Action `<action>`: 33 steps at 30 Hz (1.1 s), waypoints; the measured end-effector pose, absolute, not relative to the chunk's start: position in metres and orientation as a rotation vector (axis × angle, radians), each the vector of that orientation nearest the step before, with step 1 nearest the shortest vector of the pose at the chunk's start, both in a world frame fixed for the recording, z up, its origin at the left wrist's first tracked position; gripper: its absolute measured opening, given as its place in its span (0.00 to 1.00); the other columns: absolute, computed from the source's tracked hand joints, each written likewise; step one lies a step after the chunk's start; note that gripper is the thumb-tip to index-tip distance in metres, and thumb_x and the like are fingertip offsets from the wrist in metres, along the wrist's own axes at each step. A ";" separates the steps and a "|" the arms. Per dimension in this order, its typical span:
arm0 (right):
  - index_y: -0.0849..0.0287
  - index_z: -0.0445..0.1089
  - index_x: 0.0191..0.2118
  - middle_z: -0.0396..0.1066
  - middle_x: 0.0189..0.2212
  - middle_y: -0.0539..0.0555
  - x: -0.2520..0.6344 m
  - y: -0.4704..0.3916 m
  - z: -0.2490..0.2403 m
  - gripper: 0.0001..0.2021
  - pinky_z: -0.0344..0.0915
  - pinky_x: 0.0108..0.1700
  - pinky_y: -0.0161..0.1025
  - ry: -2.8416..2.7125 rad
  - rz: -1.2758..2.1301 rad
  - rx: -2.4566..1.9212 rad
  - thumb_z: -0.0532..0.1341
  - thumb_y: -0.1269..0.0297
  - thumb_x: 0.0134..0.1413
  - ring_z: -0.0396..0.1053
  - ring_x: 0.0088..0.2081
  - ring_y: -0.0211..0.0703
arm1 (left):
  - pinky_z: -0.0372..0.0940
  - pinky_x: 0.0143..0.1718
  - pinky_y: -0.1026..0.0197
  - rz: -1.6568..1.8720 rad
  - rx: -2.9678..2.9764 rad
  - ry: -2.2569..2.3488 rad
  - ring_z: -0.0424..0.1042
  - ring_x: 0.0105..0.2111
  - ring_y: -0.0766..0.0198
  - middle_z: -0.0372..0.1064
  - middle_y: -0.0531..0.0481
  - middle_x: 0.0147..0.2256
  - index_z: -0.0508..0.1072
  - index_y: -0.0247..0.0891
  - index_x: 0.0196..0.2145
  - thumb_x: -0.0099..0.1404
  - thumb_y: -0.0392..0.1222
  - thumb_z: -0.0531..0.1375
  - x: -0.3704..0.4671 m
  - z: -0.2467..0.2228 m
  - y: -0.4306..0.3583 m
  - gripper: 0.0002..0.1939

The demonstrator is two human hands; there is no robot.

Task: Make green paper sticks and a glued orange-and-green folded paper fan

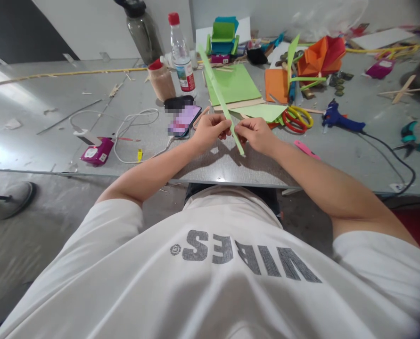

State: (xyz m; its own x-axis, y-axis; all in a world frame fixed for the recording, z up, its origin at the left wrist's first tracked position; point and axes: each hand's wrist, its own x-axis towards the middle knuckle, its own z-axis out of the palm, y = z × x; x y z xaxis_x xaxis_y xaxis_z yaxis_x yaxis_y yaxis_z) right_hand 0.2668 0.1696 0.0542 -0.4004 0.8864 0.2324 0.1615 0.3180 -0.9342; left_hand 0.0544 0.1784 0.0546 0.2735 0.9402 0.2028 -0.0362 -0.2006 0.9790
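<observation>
A long, narrow light green paper strip (217,89) runs slantwise over the table, its lower end pointing toward my body. My left hand (215,129) pinches the strip's left edge between thumb and fingers. On the opposite edge, my right hand (252,134) grips it the same way, close to the lower end. Behind the hands lie a green sheet (236,84) and a paler green piece (266,112). Scissors with red and yellow handles (294,120) rest just beyond my right hand.
Left of the hands are a phone (186,120), a water bottle (183,61), a cup (160,80) and a white cable (125,127). To the right are a blue glue gun (340,117), a pink cutter (306,149), pliers (411,139) and an orange paper shape (321,56).
</observation>
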 end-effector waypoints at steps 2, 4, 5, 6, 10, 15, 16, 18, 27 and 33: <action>0.55 0.75 0.31 0.73 0.22 0.51 0.267 0.172 0.052 0.33 0.70 0.28 0.39 -1.699 1.087 -0.943 0.76 0.28 0.65 0.68 0.24 0.38 | 0.69 0.30 0.65 1.100 1.514 0.888 0.72 0.22 0.73 0.77 0.53 0.25 0.74 0.38 0.27 0.80 0.38 0.70 0.053 0.054 0.179 0.21; 0.54 0.77 0.33 0.74 0.23 0.50 0.267 0.174 0.051 0.34 0.71 0.27 0.40 -1.662 1.088 -0.927 0.77 0.24 0.59 0.68 0.23 0.38 | 0.72 0.32 0.64 1.068 1.557 0.875 0.73 0.23 0.71 0.78 0.53 0.25 0.74 0.39 0.28 0.79 0.43 0.73 0.052 0.051 0.179 0.21; 0.54 0.77 0.34 0.74 0.23 0.50 0.267 0.175 0.051 0.35 0.71 0.27 0.40 -1.663 1.094 -0.923 0.78 0.23 0.56 0.67 0.23 0.38 | 0.73 0.32 0.63 1.054 1.571 0.864 0.73 0.23 0.71 0.78 0.53 0.26 0.73 0.39 0.29 0.78 0.45 0.74 0.052 0.049 0.180 0.21; 0.54 0.78 0.34 0.74 0.23 0.50 0.267 0.175 0.052 0.34 0.70 0.27 0.40 -1.669 1.098 -0.926 0.79 0.24 0.55 0.67 0.23 0.38 | 0.73 0.32 0.62 1.039 1.583 0.849 0.74 0.23 0.70 0.78 0.52 0.26 0.73 0.39 0.29 0.77 0.47 0.75 0.051 0.047 0.181 0.22; 0.54 0.76 0.31 0.72 0.21 0.50 0.266 0.175 0.054 0.32 0.67 0.24 0.41 -1.702 1.065 -0.961 0.81 0.29 0.58 0.65 0.22 0.38 | 0.70 0.29 0.63 0.988 1.616 0.767 0.74 0.24 0.70 0.79 0.52 0.26 0.75 0.39 0.30 0.71 0.44 0.79 0.051 0.037 0.187 0.20; 0.53 0.74 0.31 0.73 0.22 0.51 0.266 0.170 0.060 0.28 0.70 0.26 0.41 -1.723 1.099 -1.010 0.79 0.35 0.65 0.67 0.23 0.39 | 0.73 0.33 0.61 0.999 1.555 0.773 0.75 0.25 0.68 0.76 0.54 0.24 0.73 0.40 0.30 0.67 0.34 0.78 0.055 0.032 0.189 0.18; 0.54 0.74 0.31 0.74 0.23 0.51 0.266 0.170 0.060 0.27 0.71 0.27 0.41 -1.725 1.113 -1.012 0.79 0.37 0.67 0.68 0.23 0.39 | 0.73 0.33 0.61 1.000 1.538 0.786 0.75 0.25 0.68 0.75 0.54 0.24 0.72 0.40 0.29 0.68 0.32 0.77 0.055 0.033 0.189 0.18; 0.54 0.73 0.32 0.74 0.23 0.52 0.268 0.170 0.061 0.26 0.72 0.28 0.40 -1.714 1.124 -1.015 0.77 0.40 0.71 0.68 0.24 0.38 | 0.74 0.33 0.60 1.003 1.509 0.810 0.76 0.25 0.67 0.74 0.54 0.23 0.71 0.40 0.28 0.68 0.30 0.75 0.055 0.034 0.188 0.19; 0.55 0.76 0.38 0.74 0.25 0.50 0.269 0.174 0.059 0.20 0.73 0.28 0.39 -1.648 1.155 -1.002 0.79 0.45 0.69 0.69 0.24 0.38 | 0.72 0.27 0.64 0.875 1.515 0.831 0.77 0.24 0.67 0.79 0.51 0.25 0.72 0.41 0.30 0.69 0.37 0.74 0.049 0.038 0.188 0.15; 0.56 0.75 0.31 0.75 0.23 0.52 0.267 0.171 0.057 0.29 0.73 0.24 0.39 -1.666 1.190 -1.017 0.84 0.39 0.59 0.70 0.22 0.38 | 0.72 0.28 0.63 0.887 1.565 0.901 0.75 0.23 0.68 0.77 0.52 0.24 0.76 0.39 0.31 0.67 0.28 0.71 0.053 0.042 0.183 0.11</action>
State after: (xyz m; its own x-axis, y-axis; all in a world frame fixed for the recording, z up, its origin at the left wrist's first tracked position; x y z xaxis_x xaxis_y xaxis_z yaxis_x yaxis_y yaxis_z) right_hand 0.2668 0.1714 0.0571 -0.3282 0.9298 0.1667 0.1438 0.2236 -0.9640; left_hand 0.0527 0.1827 0.0423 0.4361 0.8960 0.0843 0.0983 -0.1405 0.9852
